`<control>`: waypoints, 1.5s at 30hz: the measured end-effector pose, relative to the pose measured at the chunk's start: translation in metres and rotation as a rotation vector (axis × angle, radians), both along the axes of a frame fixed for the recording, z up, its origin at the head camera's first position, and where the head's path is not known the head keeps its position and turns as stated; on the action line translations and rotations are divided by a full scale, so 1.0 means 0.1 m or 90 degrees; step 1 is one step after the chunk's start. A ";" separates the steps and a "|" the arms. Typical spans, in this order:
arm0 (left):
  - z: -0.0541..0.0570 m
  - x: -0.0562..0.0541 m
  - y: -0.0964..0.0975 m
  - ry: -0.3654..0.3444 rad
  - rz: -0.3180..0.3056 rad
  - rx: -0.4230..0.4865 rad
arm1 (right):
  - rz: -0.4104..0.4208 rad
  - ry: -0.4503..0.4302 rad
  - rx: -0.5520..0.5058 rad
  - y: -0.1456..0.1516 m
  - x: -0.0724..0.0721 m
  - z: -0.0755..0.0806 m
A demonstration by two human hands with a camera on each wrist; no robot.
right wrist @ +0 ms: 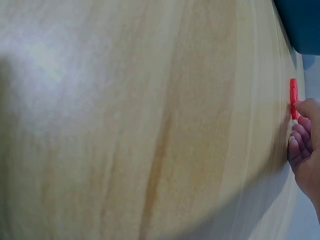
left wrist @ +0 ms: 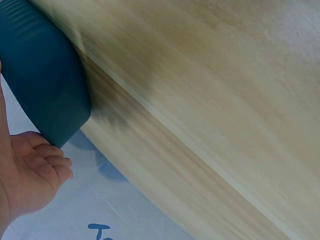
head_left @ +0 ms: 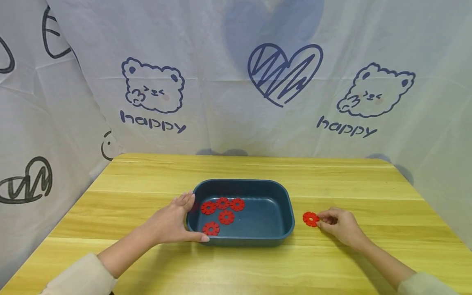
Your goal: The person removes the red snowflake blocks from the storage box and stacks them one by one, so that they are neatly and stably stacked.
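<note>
Right wrist view crops the right hand, its thumb partly hiding one red disc pinched beside one blue tub, the left hand gripping its end, five discs inside.

Tub: looks like moulded plastic; smooth inside, semi-gloss, with soft highlights. Outer wall reads more matt to my eye, finely ribbed along one stretch. Red discs: plastic in appearance, smooth-faced, fairly matt. Tabletop: wood-grain, smooth, throwing back a pale glare; solid wood or laminate, I cannot tell. Backdrop: matt cloth, creased, loosely folded. Sleeves: dull cloth, weave too blurred to read.
</note>
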State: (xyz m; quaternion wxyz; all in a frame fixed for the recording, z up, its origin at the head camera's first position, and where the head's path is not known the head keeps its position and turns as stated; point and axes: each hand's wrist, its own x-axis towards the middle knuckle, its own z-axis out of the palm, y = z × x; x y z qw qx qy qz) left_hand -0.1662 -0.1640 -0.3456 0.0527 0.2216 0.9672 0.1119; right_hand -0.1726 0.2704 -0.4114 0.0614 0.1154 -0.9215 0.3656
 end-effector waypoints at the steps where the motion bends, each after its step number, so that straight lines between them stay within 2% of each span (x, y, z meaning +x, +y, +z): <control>1: 0.00 0.00 0.00 0.000 0.000 0.000 | 0.000 0.000 0.000 0.00 0.00 0.00; 8: -0.01 0.00 -0.01 -0.002 0.001 -0.001 | 0.009 0.006 -0.002 0.01 0.00 0.00; 12: 0.00 0.00 -0.01 -0.008 0.002 0.001 | 0.016 -0.002 0.009 0.02 0.00 0.05; 15: 0.01 0.00 -0.01 -0.011 0.001 0.002 | 0.010 0.019 0.024 0.00 -0.01 0.17; 21: 0.02 -0.01 0.00 -0.007 -0.002 0.001 | -0.008 0.115 0.010 -0.18 -0.09 0.47; 26: 0.01 -0.02 0.00 -0.001 -0.008 0.001 | 0.006 0.106 -0.043 -0.41 -0.16 0.70; 29: 0.01 -0.02 0.00 0.002 -0.009 0.001 | 0.019 0.092 -0.069 -0.56 -0.19 0.77; 37: 0.00 -0.01 0.00 0.007 -0.004 -0.001 | 0.045 0.068 -0.135 -0.90 -0.30 0.78; 45: 0.00 -0.01 0.00 0.005 -0.001 0.002 | 0.064 0.082 -0.170 -1.15 -0.39 0.71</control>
